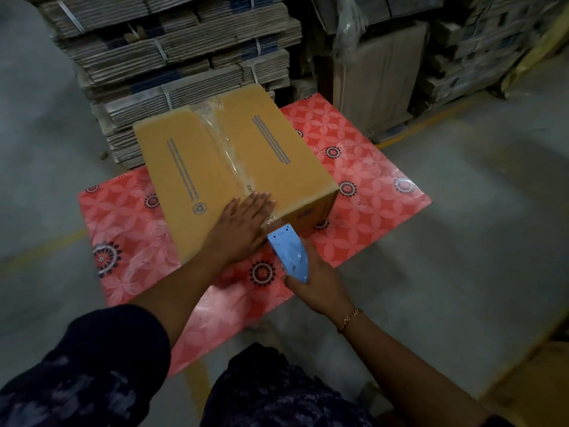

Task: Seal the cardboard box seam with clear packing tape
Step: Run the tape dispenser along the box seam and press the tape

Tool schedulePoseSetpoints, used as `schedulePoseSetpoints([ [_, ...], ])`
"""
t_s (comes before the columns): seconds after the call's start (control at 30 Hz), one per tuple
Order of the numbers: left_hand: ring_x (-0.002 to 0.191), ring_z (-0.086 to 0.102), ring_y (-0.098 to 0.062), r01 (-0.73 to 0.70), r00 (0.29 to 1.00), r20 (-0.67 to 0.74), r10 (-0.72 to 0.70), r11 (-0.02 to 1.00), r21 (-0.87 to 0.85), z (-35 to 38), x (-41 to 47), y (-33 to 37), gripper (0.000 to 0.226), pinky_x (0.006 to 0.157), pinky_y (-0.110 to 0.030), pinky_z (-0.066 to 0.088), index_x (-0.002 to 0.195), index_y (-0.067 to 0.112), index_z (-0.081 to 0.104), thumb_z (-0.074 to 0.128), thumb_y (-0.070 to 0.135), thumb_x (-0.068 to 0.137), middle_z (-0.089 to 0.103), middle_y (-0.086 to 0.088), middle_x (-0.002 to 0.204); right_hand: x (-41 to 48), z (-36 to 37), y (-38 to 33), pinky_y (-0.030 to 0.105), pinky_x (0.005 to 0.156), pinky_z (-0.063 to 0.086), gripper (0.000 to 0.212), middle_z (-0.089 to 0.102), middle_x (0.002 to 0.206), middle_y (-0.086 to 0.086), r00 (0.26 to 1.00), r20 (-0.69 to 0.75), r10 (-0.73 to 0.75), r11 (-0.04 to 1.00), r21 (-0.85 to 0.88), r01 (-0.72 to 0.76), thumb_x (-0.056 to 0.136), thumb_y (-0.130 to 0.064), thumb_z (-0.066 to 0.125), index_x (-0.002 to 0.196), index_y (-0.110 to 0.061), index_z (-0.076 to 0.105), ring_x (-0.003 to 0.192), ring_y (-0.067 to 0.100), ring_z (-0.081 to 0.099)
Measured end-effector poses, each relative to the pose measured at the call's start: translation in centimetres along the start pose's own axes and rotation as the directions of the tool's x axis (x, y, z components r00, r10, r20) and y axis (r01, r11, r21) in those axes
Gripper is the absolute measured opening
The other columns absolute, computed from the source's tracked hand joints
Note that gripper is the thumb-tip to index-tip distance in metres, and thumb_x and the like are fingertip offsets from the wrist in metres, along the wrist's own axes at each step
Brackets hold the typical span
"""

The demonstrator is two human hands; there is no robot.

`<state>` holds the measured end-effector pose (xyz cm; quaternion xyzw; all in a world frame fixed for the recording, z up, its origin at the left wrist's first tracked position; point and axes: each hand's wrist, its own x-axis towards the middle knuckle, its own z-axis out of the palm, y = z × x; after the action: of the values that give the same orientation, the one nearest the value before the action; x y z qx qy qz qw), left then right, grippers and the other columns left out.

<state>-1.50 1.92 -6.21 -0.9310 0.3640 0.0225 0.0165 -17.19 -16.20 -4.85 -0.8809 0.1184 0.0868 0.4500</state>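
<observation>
A brown cardboard box (215, 158) stands on a table with a red flowered cover (369, 192). Clear packing tape (228, 149) runs along the box's middle seam from the far edge to the near edge. My left hand (243, 229) lies flat, fingers together, on the near corner of the box top and over the near end of the seam. My right hand (317, 282) grips a light blue tape dispenser (288, 257) just below the box's near edge, its toothed blade pointing at the box. A short bit of tape stretches from the blade to the box.
Strapped bundles of flattened cartons (172, 50) are stacked right behind the table. More cartons and upright boards (378, 78) stand at the back right. Grey concrete floor (477, 241) with a yellow line lies to the right and left.
</observation>
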Motion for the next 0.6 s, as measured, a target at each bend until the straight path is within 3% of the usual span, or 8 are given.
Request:
schedulePoseSetpoints([
  [0.1, 0.159, 0.008, -0.019, 0.011, 1.000, -0.001, -0.011, 1.000, -0.007, -0.1, 0.0, 0.2, 0.067, 0.126, -0.049, 0.013, 0.162, 0.024, 0.008, 0.029, 0.045, 0.102, 0.007, 0.001, 0.172, 0.0, 0.1, -0.6, 0.045, 0.084, 0.056, 0.086, 0.063, 0.136, 0.002, 1.000, -0.018, -0.011, 0.998, -0.061, 0.010, 0.079, -0.045, 0.069, 0.152, -0.032, 0.025, 0.114, 0.026, 0.065],
  [0.3, 0.158, 0.010, -0.018, 0.011, 1.000, -0.005, -0.011, 1.000, -0.024, -0.2, 0.0, 0.0, 0.070, 0.126, -0.049, 0.013, 0.162, 0.025, 0.010, 0.006, 0.053, 0.098, 0.010, 0.002, 0.172, -0.2, 0.2, -1.0, 0.045, 0.086, 0.056, 0.090, 0.060, 0.140, 0.001, 1.000, -0.023, -0.006, 0.991, -0.136, 0.003, 0.081, -0.052, 0.069, 0.155, -0.032, 0.021, 0.118, 0.026, 0.063],
  [0.6, 0.158, 0.009, -0.018, 0.003, 1.000, -0.002, -0.003, 1.000, 0.003, 0.2, 0.0, -0.2, 0.066, 0.125, -0.049, 0.013, 0.162, 0.025, 0.008, 0.018, 0.051, 0.102, 0.009, 0.002, 0.172, -1.3, -0.2, -1.7, 0.044, 0.081, 0.057, 0.076, 0.067, 0.125, -0.003, 0.995, -0.082, -0.053, 0.995, -0.083, 0.047, 0.082, -0.042, 0.069, 0.147, -0.036, 0.032, 0.106, 0.024, 0.067],
])
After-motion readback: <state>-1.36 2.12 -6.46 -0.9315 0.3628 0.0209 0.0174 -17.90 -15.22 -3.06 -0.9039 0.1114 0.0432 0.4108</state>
